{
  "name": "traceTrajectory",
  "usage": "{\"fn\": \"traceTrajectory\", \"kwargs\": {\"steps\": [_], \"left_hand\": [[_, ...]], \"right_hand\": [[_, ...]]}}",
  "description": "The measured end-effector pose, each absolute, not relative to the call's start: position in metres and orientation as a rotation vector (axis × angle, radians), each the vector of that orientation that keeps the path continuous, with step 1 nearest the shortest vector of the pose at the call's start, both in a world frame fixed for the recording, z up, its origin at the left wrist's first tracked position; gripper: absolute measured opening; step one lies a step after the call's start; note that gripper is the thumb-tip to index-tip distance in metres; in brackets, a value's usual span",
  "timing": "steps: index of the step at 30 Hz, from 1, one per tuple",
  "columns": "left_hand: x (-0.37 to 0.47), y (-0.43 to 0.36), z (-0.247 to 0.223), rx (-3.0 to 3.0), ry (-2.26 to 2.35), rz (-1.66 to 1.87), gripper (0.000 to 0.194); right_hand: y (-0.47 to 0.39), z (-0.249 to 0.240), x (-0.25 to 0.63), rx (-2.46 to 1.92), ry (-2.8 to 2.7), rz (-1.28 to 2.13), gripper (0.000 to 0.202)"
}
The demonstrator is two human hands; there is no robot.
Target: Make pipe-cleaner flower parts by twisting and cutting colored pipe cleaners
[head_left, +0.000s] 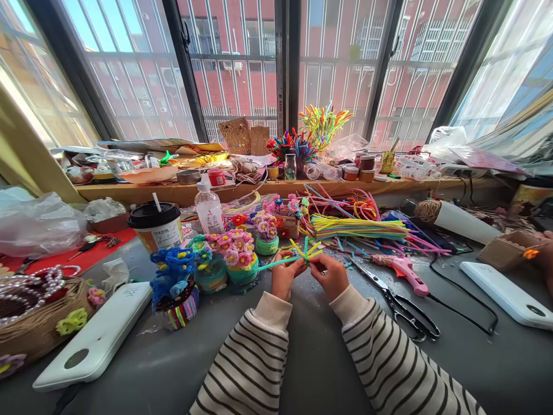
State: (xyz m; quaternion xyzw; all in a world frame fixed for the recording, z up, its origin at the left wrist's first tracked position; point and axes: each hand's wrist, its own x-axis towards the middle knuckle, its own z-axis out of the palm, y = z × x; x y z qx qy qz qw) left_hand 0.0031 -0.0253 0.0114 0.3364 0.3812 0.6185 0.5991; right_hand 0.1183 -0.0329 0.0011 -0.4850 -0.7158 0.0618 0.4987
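Note:
Both my hands meet above the grey table around a small star-shaped piece of yellow and green pipe cleaners [306, 251]. My left hand [285, 274] pinches it from the left, and a turquoise pipe cleaner [272, 264] sticks out past those fingers toward the left. From the other side my right hand [332, 275] grips the piece near its centre with thumb and finger. Left of my hands stand pots of pipe-cleaner flowers, one pink [237, 251] and one blue [173, 276]. Metal scissors [397, 300] lie to the right of my right hand.
Behind my hands lies a bundle of yellow and turquoise pipe cleaners [358, 226]. A pink glue gun [404, 272] with a black cable rests at right. A lidded cup [156, 227], a bottle [208, 210] and white power banks [97, 334] stand about. Another person's hand [545, 259] shows at the right edge.

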Motion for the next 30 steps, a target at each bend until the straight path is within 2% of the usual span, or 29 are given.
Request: {"fn": "traceTrajectory", "kwargs": {"steps": [10, 21, 30], "left_hand": [[0.004, -0.029, 0.015, 0.83, 0.927, 1.365, 0.03], [0.002, -0.023, 0.008, 0.859, 0.964, 1.463, 0.031], [0.001, -0.022, 0.01, 0.817, 1.045, 1.549, 0.038]], "right_hand": [[-0.033, 0.003, 0.12, -1.282, -1.802, 0.041, 0.015], [-0.036, 0.003, 0.118, -1.166, -1.926, -0.002, 0.016], [-0.037, 0.006, 0.109, -1.228, -2.019, -0.546, 0.015]]}}
